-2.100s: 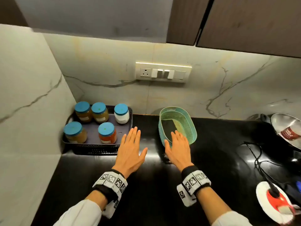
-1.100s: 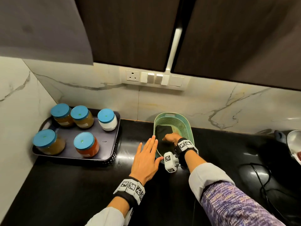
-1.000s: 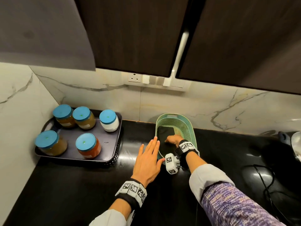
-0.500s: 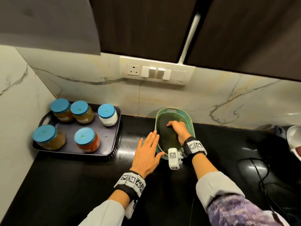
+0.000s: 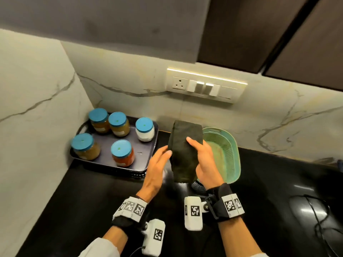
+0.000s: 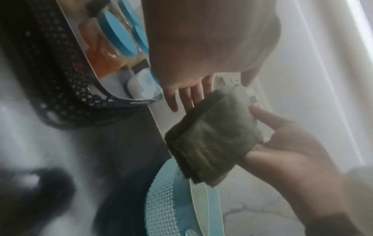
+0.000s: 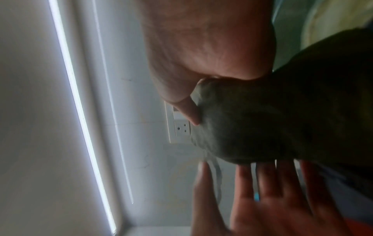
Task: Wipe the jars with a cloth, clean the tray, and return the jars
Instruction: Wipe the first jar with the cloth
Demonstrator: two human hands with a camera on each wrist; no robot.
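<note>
A folded dark green cloth (image 5: 183,145) is up in the air between the tray and the basket. My right hand (image 5: 200,154) grips its right side, thumb on the front and fingers behind. My left hand (image 5: 161,158) has straight fingers that touch the cloth's left edge. In the left wrist view the cloth (image 6: 214,135) lies against my left fingers (image 6: 189,95). In the right wrist view the cloth (image 7: 272,119) sits under my right thumb. Several blue-lidded jars stand on the dark tray (image 5: 106,145) in the left corner, among them an orange one (image 5: 122,153) and a white one (image 5: 144,129).
A teal mesh basket (image 5: 228,154) stands on the black counter (image 5: 92,201) right of the cloth, nothing showing in it. The marble wall (image 5: 27,127) closes the left side, and a switch panel (image 5: 204,86) is on the back wall. A black cable (image 5: 319,219) lies at right.
My right hand has lifted the cloth out of the basket and brought it left. My left hand has risen off the counter to the cloth's edge.
</note>
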